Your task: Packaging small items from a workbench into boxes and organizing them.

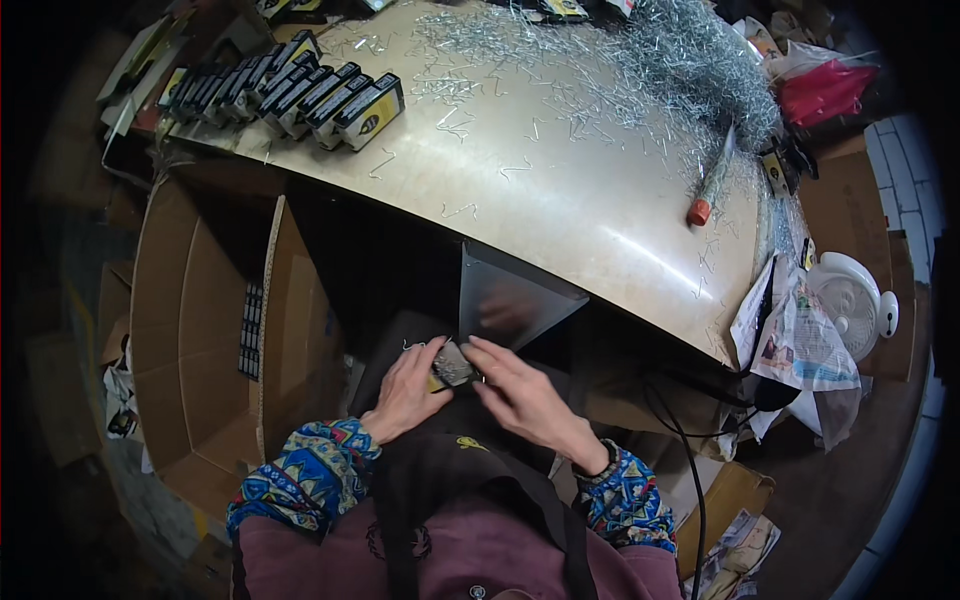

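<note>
In front of my lap, a small black and yellow cardboard box point(453, 366) lies between my two hands, its open side filled with thin silvery wire pieces. My left hand point(408, 384) is closed around its left side, with a bent wire end sticking out near the fingertips. The fingers of my right hand point(522, 392) press at the box's right edge, thumb below. Beyond them, on the metal-topped table point(590, 225), a big tangled heap of bent wire pieces point(690, 70) spreads out with loose ones around it. A row of similar small boxes point(340, 105) stands at the table's left.
At my left stands a large open carton point(215, 340) with stacked small boxes inside. A tool with a red end point(699, 212) lies by the heap. To the right are a white fan point(845, 308), newspaper in plastic point(800, 345) and a hanging black cable point(697, 470).
</note>
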Tool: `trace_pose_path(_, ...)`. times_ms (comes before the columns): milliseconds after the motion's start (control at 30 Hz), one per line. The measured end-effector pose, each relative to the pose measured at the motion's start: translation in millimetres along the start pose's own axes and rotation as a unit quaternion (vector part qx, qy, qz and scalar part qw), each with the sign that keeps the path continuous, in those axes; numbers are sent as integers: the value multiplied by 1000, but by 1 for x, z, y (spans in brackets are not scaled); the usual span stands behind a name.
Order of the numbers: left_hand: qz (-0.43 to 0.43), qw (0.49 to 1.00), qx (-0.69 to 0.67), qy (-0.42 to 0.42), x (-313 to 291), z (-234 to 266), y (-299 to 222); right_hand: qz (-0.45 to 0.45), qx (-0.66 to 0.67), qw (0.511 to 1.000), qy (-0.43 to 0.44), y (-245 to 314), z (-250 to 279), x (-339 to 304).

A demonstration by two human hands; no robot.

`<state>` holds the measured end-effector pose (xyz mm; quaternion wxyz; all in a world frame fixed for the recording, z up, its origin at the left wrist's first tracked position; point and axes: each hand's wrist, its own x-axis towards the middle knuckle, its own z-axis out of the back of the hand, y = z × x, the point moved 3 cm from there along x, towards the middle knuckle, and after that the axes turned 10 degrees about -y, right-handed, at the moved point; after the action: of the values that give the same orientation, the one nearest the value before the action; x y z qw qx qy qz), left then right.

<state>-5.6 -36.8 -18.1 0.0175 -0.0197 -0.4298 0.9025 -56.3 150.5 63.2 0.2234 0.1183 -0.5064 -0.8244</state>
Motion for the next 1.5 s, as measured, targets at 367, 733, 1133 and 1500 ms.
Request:
trace_pose_path(367, 35, 961, -170, -215, 53, 27, -45, 131, -58, 965, -219, 14, 29, 14)
trace_pose_path(733, -2, 957, -208, -201, 78, 34, -75, 79, 37, 953, -291, 15, 18, 30)
trace_pose_path(1133, 24, 967, -210, -139, 82, 34, -83, 2, 135, 917, -374, 23, 41, 40)
trace_pose_path(1500, -21, 977, -131, -167, 88, 34, -84, 119, -83, 936, -321, 48, 47, 61)
